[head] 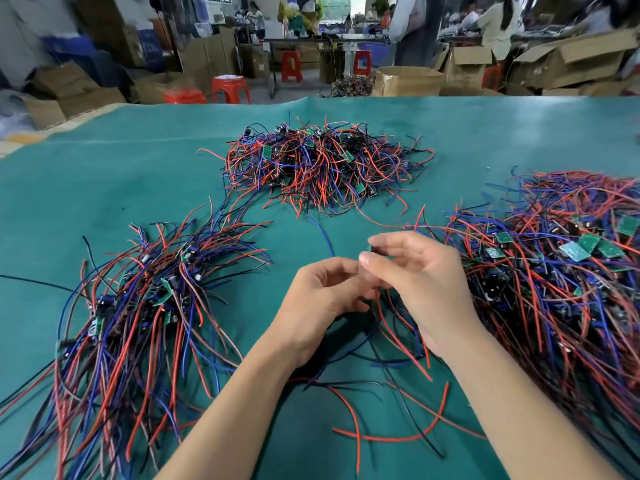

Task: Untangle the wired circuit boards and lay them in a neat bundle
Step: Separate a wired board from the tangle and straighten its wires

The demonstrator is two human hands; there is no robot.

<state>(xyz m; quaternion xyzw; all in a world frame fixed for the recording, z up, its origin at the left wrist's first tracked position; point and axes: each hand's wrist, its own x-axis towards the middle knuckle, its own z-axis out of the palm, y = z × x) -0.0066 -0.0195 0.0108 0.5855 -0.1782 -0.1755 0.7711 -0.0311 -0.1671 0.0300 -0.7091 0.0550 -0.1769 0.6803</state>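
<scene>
Mid-untangle: left hand (323,292) and right hand (420,275) both pinch one board (375,252) above the bench (104,168), wires (398,344) trailing. Next, probably pull free, lay on left bundle (138,306).

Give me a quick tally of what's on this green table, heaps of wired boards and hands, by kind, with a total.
Heaps of wired boards: 3, the far heap, the left heap, the right heap
Hands: 2, left hand and right hand, together holding one small wired piece over the green mat
Total: 5
</scene>
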